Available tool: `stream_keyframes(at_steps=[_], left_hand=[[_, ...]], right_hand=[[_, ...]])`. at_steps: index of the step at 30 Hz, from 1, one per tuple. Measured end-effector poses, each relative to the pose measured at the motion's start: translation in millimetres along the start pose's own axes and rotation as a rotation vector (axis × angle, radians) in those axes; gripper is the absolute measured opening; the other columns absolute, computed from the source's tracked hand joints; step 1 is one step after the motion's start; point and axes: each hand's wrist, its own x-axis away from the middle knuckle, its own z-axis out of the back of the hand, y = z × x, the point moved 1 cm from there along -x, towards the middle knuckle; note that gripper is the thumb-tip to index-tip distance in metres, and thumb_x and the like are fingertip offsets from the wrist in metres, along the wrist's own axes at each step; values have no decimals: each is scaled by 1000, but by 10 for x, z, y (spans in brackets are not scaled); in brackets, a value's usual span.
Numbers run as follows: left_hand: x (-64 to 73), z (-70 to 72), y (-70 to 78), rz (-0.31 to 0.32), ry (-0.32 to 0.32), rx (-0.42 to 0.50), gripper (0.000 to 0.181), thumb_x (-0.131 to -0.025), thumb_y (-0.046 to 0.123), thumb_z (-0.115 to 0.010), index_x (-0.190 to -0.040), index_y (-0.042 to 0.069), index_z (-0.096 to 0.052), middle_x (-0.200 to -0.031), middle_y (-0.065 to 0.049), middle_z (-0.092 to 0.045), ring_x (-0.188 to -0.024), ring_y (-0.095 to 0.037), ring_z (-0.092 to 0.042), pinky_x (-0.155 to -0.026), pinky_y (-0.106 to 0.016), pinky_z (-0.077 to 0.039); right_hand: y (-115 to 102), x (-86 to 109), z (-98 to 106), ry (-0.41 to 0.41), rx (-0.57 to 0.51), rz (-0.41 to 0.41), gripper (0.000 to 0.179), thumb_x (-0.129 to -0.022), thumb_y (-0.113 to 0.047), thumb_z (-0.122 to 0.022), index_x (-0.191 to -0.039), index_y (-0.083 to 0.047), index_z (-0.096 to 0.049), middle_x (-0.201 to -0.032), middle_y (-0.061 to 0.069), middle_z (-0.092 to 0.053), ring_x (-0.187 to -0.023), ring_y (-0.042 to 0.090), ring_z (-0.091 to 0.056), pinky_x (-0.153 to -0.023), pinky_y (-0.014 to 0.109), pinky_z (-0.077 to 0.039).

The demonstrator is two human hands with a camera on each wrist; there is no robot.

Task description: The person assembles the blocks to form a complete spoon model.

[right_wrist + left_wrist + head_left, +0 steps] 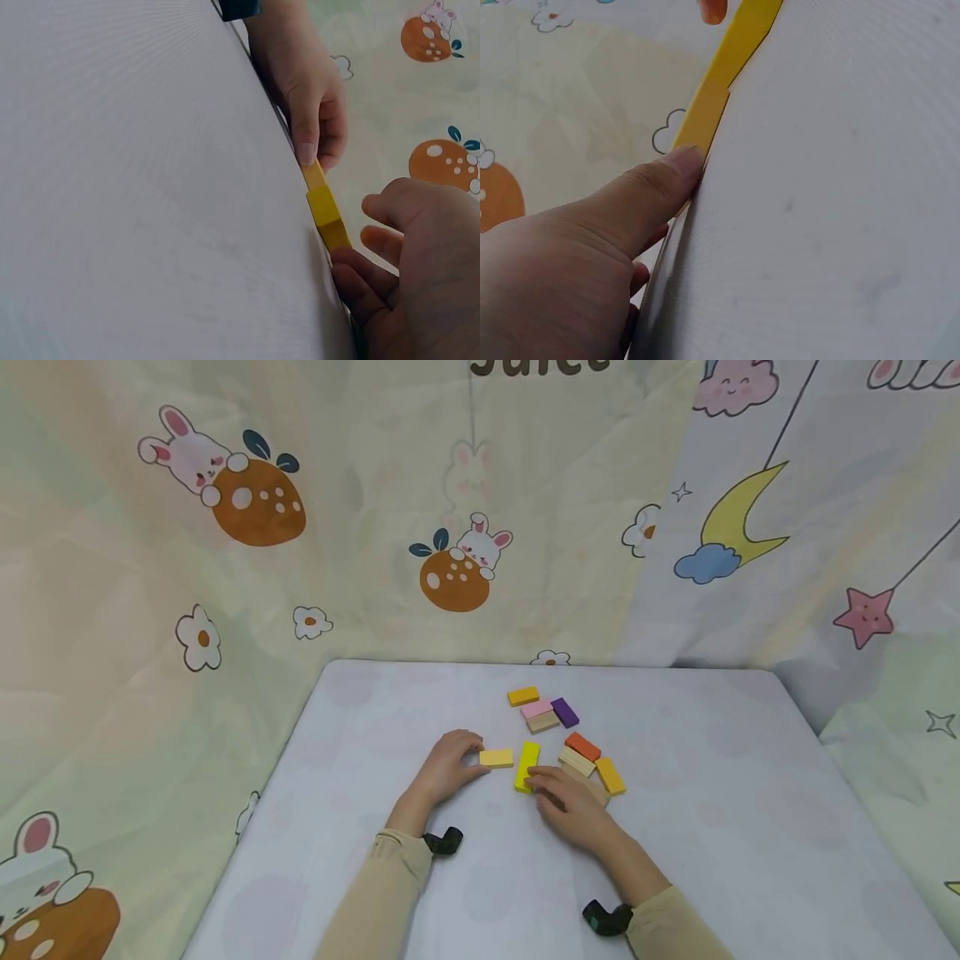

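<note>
My left hand (448, 767) pinches a pale yellow block (497, 758) between thumb and fingers on the table; in the left wrist view the thumb lies along its side. Just right of it stands a bright yellow block (527, 766), angled slightly, its end close to the pale one. My right hand (573, 810) reaches over from the right, relaxed fingers at the near end of the bright yellow block. In the right wrist view, two fingertips (342, 256) meet that block's end (327, 214) while other digits hang apart from it. Part of a tan block (596, 789) is hidden under this hand.
Behind the hands lie an amber block (522, 696), a pink block (536, 708), a tan block (543, 722) and a purple block (565, 712). Near the right hand are a red-orange block (582, 746), a light wooden block (577, 761) and an orange-yellow block (610, 776). A patterned cloth (360, 568) hangs behind the white table (720, 777).
</note>
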Motion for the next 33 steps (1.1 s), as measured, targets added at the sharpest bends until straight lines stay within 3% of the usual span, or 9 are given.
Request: stream_keyframes(at_steps=[3,6,8,10,13,18,33], left_hand=[[29,-10,-12,-8,24,8,34,-87,41,-74,-114,23,-66,-132,5,-62,-133,-19,-49,-117,-38,-35],[39,-25,-22,-25,47,-12,35,-87,43,-73,-116,24,-66,-129,6,-63,-131,-17,-50,-116,-37,-37],[45,-32,-24,-34,60,-26,35,-88,45,-72,-116,26,-67,-129,7,-63,-130,-16,-51,-116,-37,-37],[43,-29,-18,-42,70,-38,34,-88,45,-72,-116,26,-67,-127,8,-63,-129,-16,-51,-115,-37,-38],[45,-24,1,-50,78,-44,34,-87,45,-72,-116,27,-67,-126,8,-64,-128,-16,-52,-115,-37,-38],[33,-27,33,-46,87,-48,34,-86,47,-72,-114,28,-67,-125,9,-64,-128,-16,-53,-114,-38,-40],[42,-28,81,-20,116,-62,35,-84,47,-75,-113,28,-68,-122,10,-65,-126,-17,-53,-113,-39,-41]], right_hand=[[-11,-41,19,33,12,-67,37,-97,-28,-62,-134,-29,-61,-146,-12,-50,-104,8,-57,-89,30,-54],[1,-86,21,38,20,-143,49,-95,-35,-65,-141,-27,-54,-151,-10,-44,-84,9,-53,-73,24,-50],[-3,-131,23,18,42,-183,60,-92,-41,-69,-146,-27,-48,-156,-9,-40,-96,12,-58,-82,27,-54],[-10,-189,24,-12,73,-198,73,-87,-47,-72,-150,-25,-43,-159,-5,-35,-118,19,-58,-97,38,-54],[-30,-271,26,-56,138,-215,89,-81,-54,-76,-154,-22,-36,-162,0,-31,-147,27,-35,-114,52,-39],[-24,-366,22,-91,197,-226,100,-77,-57,-78,-156,-18,-32,-162,3,-31,-147,28,-35,-114,51,-39],[-45,-374,23,-72,210,-228,88,-79,-48,-80,-151,-15,-42,-158,3,-37,-143,26,-41,-111,49,-44]])
